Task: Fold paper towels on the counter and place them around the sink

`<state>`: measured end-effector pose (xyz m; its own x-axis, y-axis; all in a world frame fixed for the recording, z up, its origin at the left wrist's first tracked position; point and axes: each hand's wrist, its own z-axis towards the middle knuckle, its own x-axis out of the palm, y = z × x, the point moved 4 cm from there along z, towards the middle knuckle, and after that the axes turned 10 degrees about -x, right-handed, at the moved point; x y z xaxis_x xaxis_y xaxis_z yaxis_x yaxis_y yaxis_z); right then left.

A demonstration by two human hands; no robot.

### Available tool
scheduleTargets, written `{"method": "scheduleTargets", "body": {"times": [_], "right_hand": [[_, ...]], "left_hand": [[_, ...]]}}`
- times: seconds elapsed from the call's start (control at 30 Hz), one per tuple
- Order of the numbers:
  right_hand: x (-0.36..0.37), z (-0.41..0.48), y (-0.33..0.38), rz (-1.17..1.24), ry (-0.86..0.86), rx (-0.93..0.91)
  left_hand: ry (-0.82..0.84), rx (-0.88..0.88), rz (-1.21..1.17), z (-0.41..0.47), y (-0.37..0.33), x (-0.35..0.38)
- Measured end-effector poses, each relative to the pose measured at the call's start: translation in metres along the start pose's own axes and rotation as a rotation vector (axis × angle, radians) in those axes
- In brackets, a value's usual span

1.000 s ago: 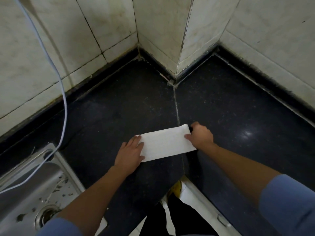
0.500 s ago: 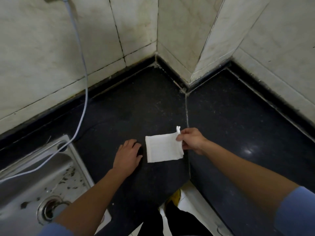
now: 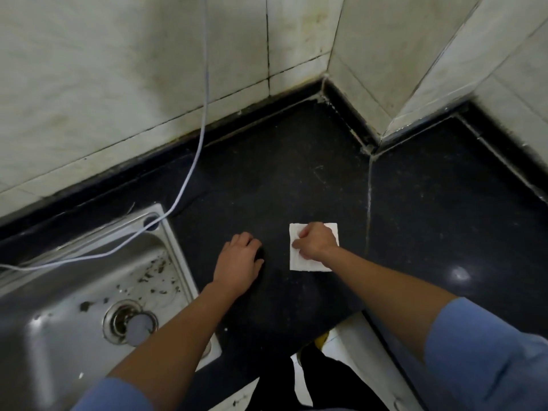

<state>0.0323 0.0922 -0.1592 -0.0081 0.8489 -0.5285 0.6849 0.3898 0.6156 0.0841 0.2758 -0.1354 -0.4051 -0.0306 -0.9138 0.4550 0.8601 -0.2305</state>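
Note:
A white paper towel [image 3: 301,262], folded to a small square, lies flat on the black counter [image 3: 281,173] to the right of the sink. My right hand [image 3: 315,243] sits on top of it, covering its middle and upper part. Its fingers are curled, and the fingertips pinch at the towel's left edge. My left hand [image 3: 238,262] rests palm down on the bare counter a short way left of the towel, not touching it and holding nothing.
A steel sink [image 3: 175,247] with dirt specks and a drain [image 3: 130,323] fills the lower left. A thin white cable [image 3: 203,129] hangs from the tiled wall and runs across the sink's rim. Tiled walls form a corner behind the counter. The counter's front edge is just below my arms.
My right hand folded the long towel strip over to the left into a small square and laid it flat. My left hand let go of the towel and stays on the counter.

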Motion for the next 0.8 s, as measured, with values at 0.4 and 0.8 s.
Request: {"method": "scheduleTargets", "body": {"times": [0.4,0.8], "right_hand": [[-0.028,-0.032,-0.068,-0.971,-0.13,-0.643],[-0.042,-0.015,-0.046,-0.919,-0.11,-0.709]], "left_hand": [[0.124,0.319,0.261,0.023,-0.067,0.03],[0.084,0.276,0.238,0.022,-0.056,0.036]]}}
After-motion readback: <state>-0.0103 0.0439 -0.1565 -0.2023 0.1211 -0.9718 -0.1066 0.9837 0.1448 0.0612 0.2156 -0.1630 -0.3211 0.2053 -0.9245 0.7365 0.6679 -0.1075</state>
